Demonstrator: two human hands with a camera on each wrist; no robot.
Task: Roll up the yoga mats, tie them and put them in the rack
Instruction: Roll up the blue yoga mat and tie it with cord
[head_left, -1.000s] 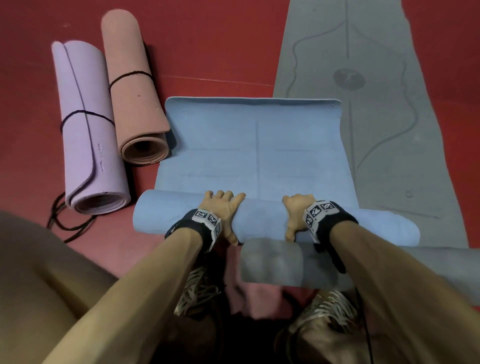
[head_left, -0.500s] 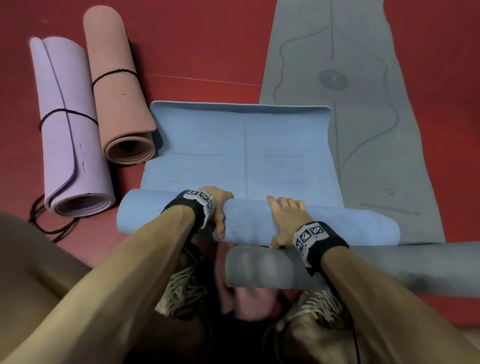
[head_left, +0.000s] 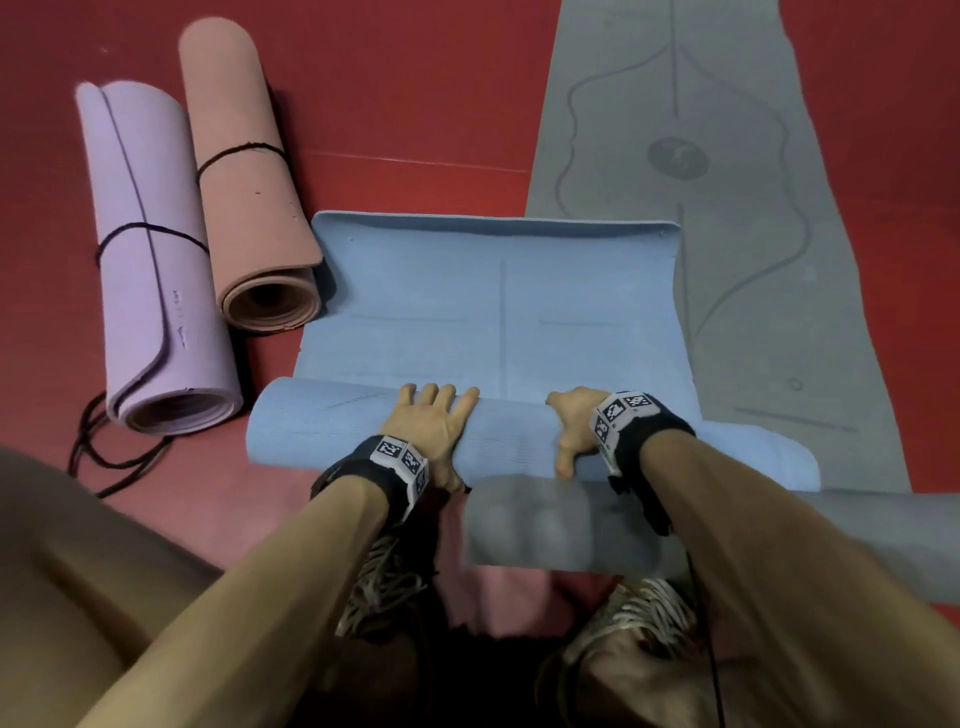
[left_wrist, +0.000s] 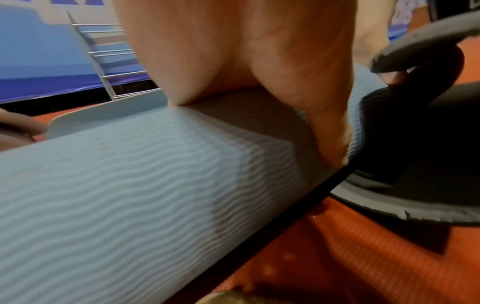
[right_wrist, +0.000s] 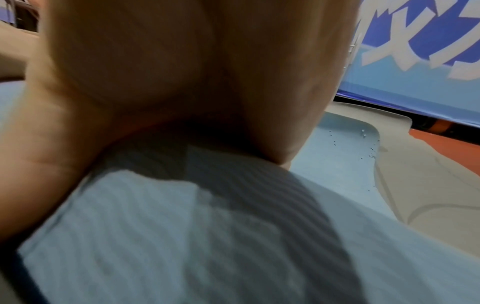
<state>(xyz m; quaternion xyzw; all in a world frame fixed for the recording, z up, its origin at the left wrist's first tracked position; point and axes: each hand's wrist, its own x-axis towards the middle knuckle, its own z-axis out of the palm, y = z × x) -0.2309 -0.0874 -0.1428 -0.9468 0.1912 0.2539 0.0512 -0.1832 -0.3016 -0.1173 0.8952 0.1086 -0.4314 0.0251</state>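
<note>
While both palms have slid back atop the blue mat (head_left: 519, 436), left hand (head_left: 431, 428) flat-fingered, right hand (head_left: 574, 428) curled over it, the left wrist view alone reveals a rack (left_wrist: 109, 53) beyond the fingers.

The blue mat (head_left: 493, 312) looks like matt foam, its rolled outer face ribbed with fine wavy ridges (left_wrist: 130, 195), its flat inner face smoother. Left of it, the lilac roll (head_left: 150, 260) and pink roll (head_left: 244, 156) are matt foam too, each bound with thin dark cord. The red floor (left_wrist: 363, 257) has a fine dimpled texture.
</note>
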